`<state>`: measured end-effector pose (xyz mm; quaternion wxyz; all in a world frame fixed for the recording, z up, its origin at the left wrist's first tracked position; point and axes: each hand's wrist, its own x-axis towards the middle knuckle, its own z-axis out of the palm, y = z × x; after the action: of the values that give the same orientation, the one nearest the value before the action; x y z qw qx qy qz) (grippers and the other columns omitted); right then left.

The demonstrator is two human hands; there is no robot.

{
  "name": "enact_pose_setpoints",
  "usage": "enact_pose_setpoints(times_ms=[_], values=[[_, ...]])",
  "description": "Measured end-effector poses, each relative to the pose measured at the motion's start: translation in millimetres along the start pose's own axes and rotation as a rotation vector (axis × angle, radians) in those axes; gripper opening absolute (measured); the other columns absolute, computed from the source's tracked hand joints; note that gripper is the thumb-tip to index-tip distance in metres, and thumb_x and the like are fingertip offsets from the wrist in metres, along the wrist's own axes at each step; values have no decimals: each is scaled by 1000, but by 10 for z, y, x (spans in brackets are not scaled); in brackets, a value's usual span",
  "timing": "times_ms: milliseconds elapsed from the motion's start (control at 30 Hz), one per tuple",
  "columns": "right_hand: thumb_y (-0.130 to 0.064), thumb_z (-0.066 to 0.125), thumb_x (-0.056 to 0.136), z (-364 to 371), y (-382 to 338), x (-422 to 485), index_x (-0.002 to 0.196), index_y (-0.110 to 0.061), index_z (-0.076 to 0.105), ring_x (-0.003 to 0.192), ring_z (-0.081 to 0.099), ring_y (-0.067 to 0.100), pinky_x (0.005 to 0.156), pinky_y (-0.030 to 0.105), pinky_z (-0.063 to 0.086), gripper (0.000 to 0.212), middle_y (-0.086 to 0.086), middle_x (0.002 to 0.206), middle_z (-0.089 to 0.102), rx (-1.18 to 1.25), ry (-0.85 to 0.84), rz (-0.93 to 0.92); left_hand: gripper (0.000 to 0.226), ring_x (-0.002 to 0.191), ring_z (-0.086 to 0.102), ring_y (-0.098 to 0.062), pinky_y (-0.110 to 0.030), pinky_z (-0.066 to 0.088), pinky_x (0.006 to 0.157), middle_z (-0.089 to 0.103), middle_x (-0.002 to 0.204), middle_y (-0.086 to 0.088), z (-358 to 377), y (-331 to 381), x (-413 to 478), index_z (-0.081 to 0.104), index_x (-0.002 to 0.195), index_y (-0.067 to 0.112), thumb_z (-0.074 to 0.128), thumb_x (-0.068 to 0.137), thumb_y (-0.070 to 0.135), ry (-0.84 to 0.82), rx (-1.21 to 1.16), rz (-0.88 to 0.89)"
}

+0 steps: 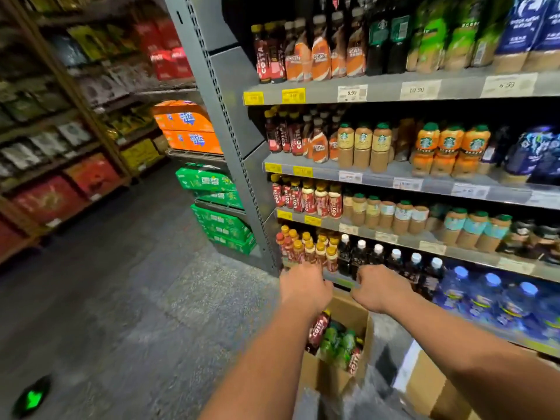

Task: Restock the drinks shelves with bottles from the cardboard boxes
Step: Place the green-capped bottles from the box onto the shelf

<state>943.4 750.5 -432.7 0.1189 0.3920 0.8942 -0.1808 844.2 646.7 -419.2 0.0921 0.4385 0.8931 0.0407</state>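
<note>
While you reach both arms forward and down, your left hand [306, 287] sits at the front lip of the low shelf [339, 280], just below the small yellow-capped bottles [315, 250]. Your right hand [377, 294] is beside it at the same lip, under the dark bottles with white caps [378, 259]. The two hands are near each other but apart. Both show you their backs with the knuckles bent and the fingers curled away from view, so I cannot tell whether either one grips anything.

Directly under your wrists stands the open cardboard box [324, 377], close against the shelving. It holds a red COSTA bottle [318, 328] leaning at the left and green bottles [338, 348] beside it. A second cardboard box [430, 386] lies to the right of it, under your right forearm.

Overhead room is tight: the front edge of the next shelf up [388, 237] runs just above the caps. To your right, blue-capped water bottles [485, 298] fill the same low tier. To your left, the grey upright [233, 165] ends the bay, with green cases [221, 225] stacked behind it. Left of that, the grey floor [136, 298] lies open along the aisle, with a small green light [31, 398] near its close edge.
</note>
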Motion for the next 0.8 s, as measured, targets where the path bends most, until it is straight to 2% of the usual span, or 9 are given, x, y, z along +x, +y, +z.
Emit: enact_pose_setpoints(times_ms=[67, 233, 333, 500, 567, 700, 800], values=[[-30, 51, 88, 277, -105, -67, 109, -16, 57, 102, 60, 26, 75, 31, 46, 26, 5, 114, 61, 20, 19, 47, 31, 106, 60, -29, -36, 48, 84, 63, 114, -7, 168, -225, -89, 63, 113, 15, 45, 95, 33, -15, -8, 36], [-35, 52, 87, 856, -324, -206, 98, -18, 57, 91, 61, 27, 70, 30, 46, 21, 5, 99, 63, 72, 5, 130, 31, 102, 62, -31, -37, 50, 81, 66, 109, -9, 595, -644, -262, 65, 110, 14, 45, 92, 30, -111, -22, 66], [-33, 53, 85, 1114, -326, -162, 106, -17, 61, 96, 64, 27, 75, 30, 50, 28, 7, 104, 66, 95, -8, 203, 27, 101, 62, -30, -36, 50, 80, 65, 106, -8, 838, -755, -210, 64, 107, 15, 46, 92, 30, -149, -40, 99], [-43, 53, 85, 1462, -224, 241, 110, -17, 60, 96, 62, 26, 83, 34, 54, 36, 8, 106, 64, 147, -69, 298, 26, 99, 60, -27, -34, 48, 79, 64, 106, -8, 1248, -852, 141, 62, 106, 13, 45, 92, 26, -191, -63, 137], [-40, 52, 87, 1606, -171, 458, 109, -16, 58, 96, 60, 24, 83, 34, 53, 34, 8, 104, 62, 161, -71, 309, 26, 97, 60, -27, -33, 48, 77, 64, 106, -7, 1404, -887, 334, 62, 106, 13, 44, 94, 27, -186, -64, 161], [-34, 51, 88, 1869, -90, 906, 99, -16, 60, 83, 60, 24, 73, 32, 53, 22, 4, 87, 57, 181, -81, 310, 21, 88, 64, -27, -34, 54, 75, 67, 95, -6, 1741, -988, 660, 63, 100, 12, 49, 92, 26, -203, -191, 135], [-30, 49, 92, 2080, -69, 1241, 89, -17, 55, 76, 56, 22, 64, 29, 47, 15, 2, 78, 53, 197, -127, 313, 18, 86, 61, -28, -32, 46, 67, 65, 91, -6, 2040, -1128, 911, 59, 90, 13, 48, 93, 28, -217, -189, 140]])
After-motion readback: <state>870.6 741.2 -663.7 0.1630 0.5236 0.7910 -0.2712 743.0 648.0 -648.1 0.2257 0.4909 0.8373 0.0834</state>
